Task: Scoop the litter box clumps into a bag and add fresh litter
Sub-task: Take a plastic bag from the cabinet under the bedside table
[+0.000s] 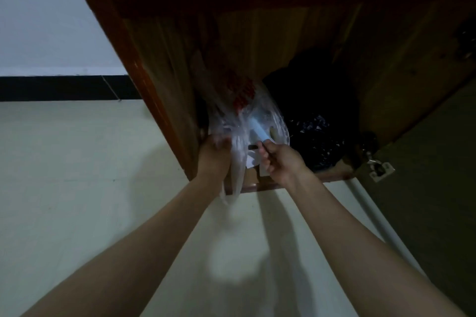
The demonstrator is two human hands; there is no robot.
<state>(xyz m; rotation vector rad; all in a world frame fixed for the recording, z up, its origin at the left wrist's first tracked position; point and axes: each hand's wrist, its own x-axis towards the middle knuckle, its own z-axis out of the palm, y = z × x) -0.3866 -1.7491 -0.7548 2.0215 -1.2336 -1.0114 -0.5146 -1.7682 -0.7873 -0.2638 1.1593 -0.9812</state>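
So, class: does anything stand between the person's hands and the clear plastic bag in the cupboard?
No. The left hand already grips the clear plastic bag, and the right hand pinches something at its front; what exactly is blurred.

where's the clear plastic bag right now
In the head view, the clear plastic bag sits at the open wooden cabinet's front left, gripped by the left hand, beside a dark bag.

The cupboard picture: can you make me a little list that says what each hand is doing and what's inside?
place: open wooden cupboard above a pale floor
left hand: grips a clear plastic bag at the cupboard's front edge
right hand: pinches a small dark thing, too blurred to name
in the clear bag: a light blue roll and something red
beside it: a black bag
litter box: not in view
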